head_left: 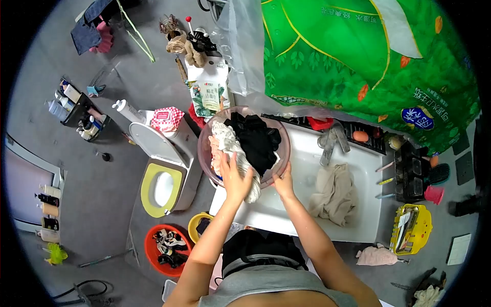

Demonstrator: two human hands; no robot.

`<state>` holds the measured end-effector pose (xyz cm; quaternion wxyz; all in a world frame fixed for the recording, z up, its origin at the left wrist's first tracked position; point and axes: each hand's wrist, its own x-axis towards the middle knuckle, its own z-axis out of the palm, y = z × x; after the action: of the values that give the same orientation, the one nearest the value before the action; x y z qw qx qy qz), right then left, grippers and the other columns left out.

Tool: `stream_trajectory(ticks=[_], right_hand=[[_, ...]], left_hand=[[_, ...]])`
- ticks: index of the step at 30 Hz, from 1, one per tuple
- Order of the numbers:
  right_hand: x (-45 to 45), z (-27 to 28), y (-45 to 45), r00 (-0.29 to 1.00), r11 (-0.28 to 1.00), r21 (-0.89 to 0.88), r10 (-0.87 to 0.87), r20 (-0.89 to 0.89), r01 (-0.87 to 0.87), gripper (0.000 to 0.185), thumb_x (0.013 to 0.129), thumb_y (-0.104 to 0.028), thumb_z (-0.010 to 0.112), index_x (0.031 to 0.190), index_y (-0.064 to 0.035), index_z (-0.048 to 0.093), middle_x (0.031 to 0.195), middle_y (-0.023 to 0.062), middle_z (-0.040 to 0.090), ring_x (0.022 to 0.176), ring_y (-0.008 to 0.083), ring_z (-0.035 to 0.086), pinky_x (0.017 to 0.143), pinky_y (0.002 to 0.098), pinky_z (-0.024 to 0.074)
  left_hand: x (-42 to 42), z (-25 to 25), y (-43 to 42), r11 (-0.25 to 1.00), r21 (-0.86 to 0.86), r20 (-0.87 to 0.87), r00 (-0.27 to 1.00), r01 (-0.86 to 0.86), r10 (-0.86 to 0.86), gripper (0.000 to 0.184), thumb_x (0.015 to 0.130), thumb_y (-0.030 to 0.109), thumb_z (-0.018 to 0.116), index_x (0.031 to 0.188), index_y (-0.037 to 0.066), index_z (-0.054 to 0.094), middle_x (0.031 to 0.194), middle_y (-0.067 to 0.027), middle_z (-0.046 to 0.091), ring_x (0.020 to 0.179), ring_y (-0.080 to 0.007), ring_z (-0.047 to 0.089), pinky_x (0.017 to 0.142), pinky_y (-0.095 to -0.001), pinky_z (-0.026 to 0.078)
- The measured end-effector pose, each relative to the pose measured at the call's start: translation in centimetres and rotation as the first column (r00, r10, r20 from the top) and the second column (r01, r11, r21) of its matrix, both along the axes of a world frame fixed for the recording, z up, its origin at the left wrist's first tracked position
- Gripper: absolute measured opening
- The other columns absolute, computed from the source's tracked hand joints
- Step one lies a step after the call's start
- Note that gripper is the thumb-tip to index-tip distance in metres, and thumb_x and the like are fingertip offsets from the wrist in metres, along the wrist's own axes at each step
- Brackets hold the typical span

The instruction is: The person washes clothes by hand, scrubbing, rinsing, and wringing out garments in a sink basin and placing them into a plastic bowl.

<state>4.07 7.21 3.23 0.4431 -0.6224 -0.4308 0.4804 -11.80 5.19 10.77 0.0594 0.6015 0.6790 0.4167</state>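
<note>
A translucent pink basin [285, 138] full of clothes sits at the left end of the white sink. My left hand [237, 181] lies with its fingers spread on a white garment [228, 145] that hangs over the basin's near rim. My right hand [284, 183] holds the basin's near right rim, its fingers partly hidden. Black clothing [255, 140] fills the right side of the basin, and a peach cloth [215, 153] shows at its left. A wet beige cloth [335, 197] lies in the sink, below the faucet [331, 143].
To the left stands a toilet [171, 189] with its lid up. A red basin [151, 245] and a yellow basin [193, 227] hold items on the floor. Beyond the sink hangs a large green package [332, 56]. A yellow basket [422, 230] is at the right.
</note>
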Motion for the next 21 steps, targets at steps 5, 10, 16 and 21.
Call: stream_trajectory(ticks=[5, 10, 16, 21], right_hand=[[1.8, -1.3, -0.6, 0.941, 0.999, -0.042, -0.035, -0.336, 0.022, 0.057, 0.085, -0.014, 0.052, 0.134, -0.0105, 0.023, 0.110, 0.0118, 0.050, 0.077, 0.0193, 0.059, 0.057, 0.0310, 0.0516], [14.3, -6.8, -5.1, 0.780, 0.977, 0.086, -0.208, 0.591, 0.196, 0.038, 0.072, -0.008, 0.058, 0.110, -0.0072, 0.053, 0.102, 0.0142, 0.056, 0.092, 0.0276, 0.054, 0.078, 0.0388, 0.0437], [25.3, -6.0, -8.2, 0.248, 0.931, 0.118, -0.211, 0.946, 0.344, 0.054, 0.070, -0.022, 0.062, 0.118, -0.0062, 0.042, 0.122, 0.0175, 0.042, 0.114, 0.0333, 0.038, 0.093, 0.0428, 0.0304], [26.7, -10.7, -6.8, 0.599, 0.910, 0.089, -0.338, 0.726, 0.405, 0.062, 0.063, -0.015, 0.067, 0.117, -0.0121, 0.038, 0.112, 0.0185, 0.048, 0.103, 0.0364, 0.046, 0.088, 0.0379, 0.0371]], left_hand=[[1.7, 0.1, -3.2, 0.989, 0.140, 0.010, 0.999, 0.038, -0.040, 0.031, 0.069, 0.010, 0.059, 0.099, 0.003, 0.058, 0.118, -0.0208, 0.044, 0.111, -0.0373, 0.039, 0.095, -0.0437, 0.030], [5.3, 0.7, -5.8, 0.912, 0.317, 0.070, 0.952, 0.261, -0.297, 0.017, 0.062, -0.005, 0.053, 0.075, 0.004, 0.060, 0.092, -0.0136, 0.058, 0.087, -0.0309, 0.054, 0.077, -0.0384, 0.042], [15.3, -8.8, -6.2, 0.749, -0.285, 0.519, 0.753, 0.599, -0.405, 0.014, 0.071, 0.001, 0.055, 0.083, 0.004, 0.061, 0.090, -0.0144, 0.059, 0.072, -0.0286, 0.059, 0.063, -0.0337, 0.047], [25.7, -20.5, -3.0, 0.761, -0.301, 0.383, 0.804, 0.574, -0.455, 0.057, 0.067, 0.018, 0.066, 0.119, 0.006, 0.047, 0.098, -0.0170, 0.058, 0.092, -0.0315, 0.056, 0.083, -0.0359, 0.043]])
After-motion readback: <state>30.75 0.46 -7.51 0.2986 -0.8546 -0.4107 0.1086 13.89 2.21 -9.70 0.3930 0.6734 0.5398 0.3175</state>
